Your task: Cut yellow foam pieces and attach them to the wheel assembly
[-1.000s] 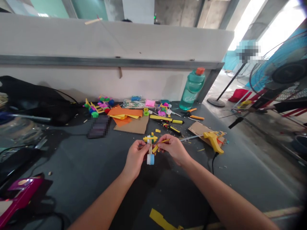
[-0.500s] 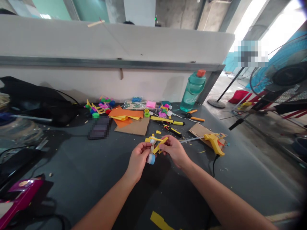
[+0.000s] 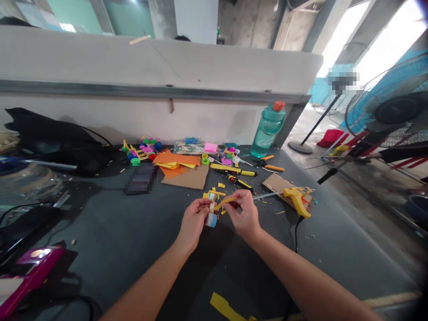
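My left hand pinches a small craft model with a pale stick body, yellow pieces at its top and a blue bottle cap at its lower end. Between the thumb and fingers of my right hand is a yellow paper strip; its left end meets the model or lies just in front of it, I cannot tell which. Both hands are above the dark table. A yellow scrap lies just beyond them, and a longer yellow paper piece is near the front edge.
To the right, a yellow glue gun rests by a cardboard piece, its cord trailing forward. Cutters, knives, orange paper and a teal bottle stand or lie behind. A magenta device is at left; a fan stands right.
My right hand has turned and shifted slightly right, tilting the yellow strip flatter than before. The left hand keeps its hold on the model. The camera view has shifted a little.
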Motion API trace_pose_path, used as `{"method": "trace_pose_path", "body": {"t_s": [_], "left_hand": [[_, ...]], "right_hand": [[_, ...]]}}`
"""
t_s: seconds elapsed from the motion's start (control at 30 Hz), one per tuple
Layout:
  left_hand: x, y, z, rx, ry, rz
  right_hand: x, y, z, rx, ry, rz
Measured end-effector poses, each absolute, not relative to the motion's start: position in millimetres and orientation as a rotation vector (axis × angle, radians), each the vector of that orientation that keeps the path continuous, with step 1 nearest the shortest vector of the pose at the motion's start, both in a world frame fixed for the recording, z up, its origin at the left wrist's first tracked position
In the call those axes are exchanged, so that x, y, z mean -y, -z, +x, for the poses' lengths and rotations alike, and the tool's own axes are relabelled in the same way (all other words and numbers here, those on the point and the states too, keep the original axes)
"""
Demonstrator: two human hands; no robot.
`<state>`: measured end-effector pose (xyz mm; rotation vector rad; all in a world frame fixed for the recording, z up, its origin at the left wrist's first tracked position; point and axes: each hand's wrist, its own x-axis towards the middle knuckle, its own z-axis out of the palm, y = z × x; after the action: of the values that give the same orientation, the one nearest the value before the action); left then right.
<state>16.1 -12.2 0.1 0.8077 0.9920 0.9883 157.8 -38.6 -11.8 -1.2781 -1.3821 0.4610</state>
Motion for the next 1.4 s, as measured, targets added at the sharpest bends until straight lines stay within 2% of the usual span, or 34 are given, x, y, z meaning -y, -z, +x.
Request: {"method": "trace_pose_path", "body": {"t_s": [0.43, 1.13, 1.4], "left_hand": [[13.1, 4.8, 17.2, -0.967, -0.974, 0.834], [15.3, 0.1, 19.8, -0.965, -0.988, 0.775], [15.4, -1.3, 19.3, -0.984, -0.979, 0.798]], "right_hand": [[37.4, 11.2, 158.5, 1.712, -0.146, -1.409], [35.4, 13.0, 154.2, 1.721, -0.111, -1.418], [34.5, 12.9, 150.5, 1.610, -0.214, -1.475]]}}
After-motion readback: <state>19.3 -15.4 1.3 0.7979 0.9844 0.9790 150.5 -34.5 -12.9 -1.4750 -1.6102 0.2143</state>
